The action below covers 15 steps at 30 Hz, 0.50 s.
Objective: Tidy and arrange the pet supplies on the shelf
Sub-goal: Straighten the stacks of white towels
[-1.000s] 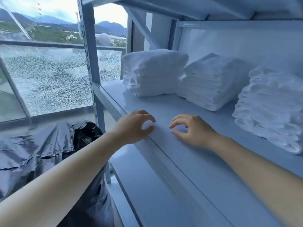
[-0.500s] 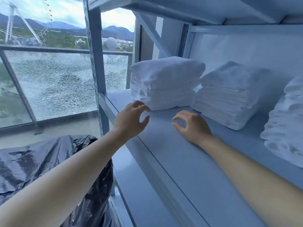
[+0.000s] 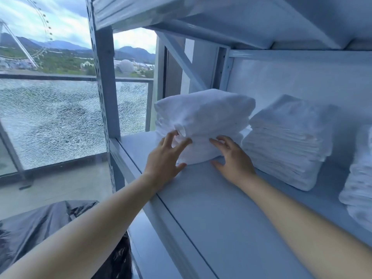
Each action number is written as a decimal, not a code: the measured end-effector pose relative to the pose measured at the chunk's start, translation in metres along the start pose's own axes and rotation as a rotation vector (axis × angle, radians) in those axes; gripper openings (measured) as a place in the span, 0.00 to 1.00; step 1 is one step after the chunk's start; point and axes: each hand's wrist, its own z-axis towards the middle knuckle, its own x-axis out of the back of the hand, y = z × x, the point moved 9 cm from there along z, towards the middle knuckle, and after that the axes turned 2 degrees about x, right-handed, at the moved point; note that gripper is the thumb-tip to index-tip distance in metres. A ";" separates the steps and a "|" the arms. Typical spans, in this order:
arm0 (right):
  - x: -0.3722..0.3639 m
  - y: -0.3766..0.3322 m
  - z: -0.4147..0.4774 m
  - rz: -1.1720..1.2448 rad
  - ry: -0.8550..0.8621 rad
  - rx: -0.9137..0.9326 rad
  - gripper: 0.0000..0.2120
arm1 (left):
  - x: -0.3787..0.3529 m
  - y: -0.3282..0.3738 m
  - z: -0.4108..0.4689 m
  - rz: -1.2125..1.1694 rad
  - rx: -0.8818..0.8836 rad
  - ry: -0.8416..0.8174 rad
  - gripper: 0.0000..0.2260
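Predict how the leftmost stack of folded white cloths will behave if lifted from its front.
The leftmost stack of folded white cloths looks soft, so it would probably sag. Loose layers may slide apart. Both hands at its front suggest it needs two-sided support.

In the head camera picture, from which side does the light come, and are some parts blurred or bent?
Head view: daylight comes from the window at the left, and the left white stack is bright. The shelf post bows from wide-angle distortion. The right-edge stack and the upper shelf look soft; both hands, left hand and right hand, are fairly sharp.
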 end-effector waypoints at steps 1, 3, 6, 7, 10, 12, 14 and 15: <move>-0.002 0.001 0.002 -0.009 -0.005 0.002 0.28 | -0.002 0.000 0.003 0.006 0.002 -0.007 0.30; -0.006 0.002 0.007 -0.024 -0.011 0.004 0.29 | -0.005 0.000 0.008 0.002 -0.002 -0.007 0.30; -0.010 0.003 0.013 -0.012 0.003 0.019 0.29 | -0.011 0.000 0.015 -0.014 -0.005 -0.026 0.28; -0.011 0.003 0.015 -0.002 0.007 0.023 0.29 | -0.014 -0.002 0.017 -0.016 0.002 -0.033 0.28; -0.015 0.004 0.018 0.021 0.024 0.035 0.28 | -0.014 -0.007 0.022 -0.029 0.019 -0.021 0.25; -0.015 0.005 0.019 0.032 0.042 0.050 0.28 | -0.013 -0.008 0.024 -0.044 0.010 -0.007 0.23; -0.014 0.009 0.019 0.030 0.058 0.049 0.28 | -0.012 -0.008 0.022 -0.056 -0.003 0.002 0.22; -0.013 0.012 0.019 0.028 0.062 0.038 0.29 | -0.011 -0.008 0.021 -0.058 -0.011 0.005 0.21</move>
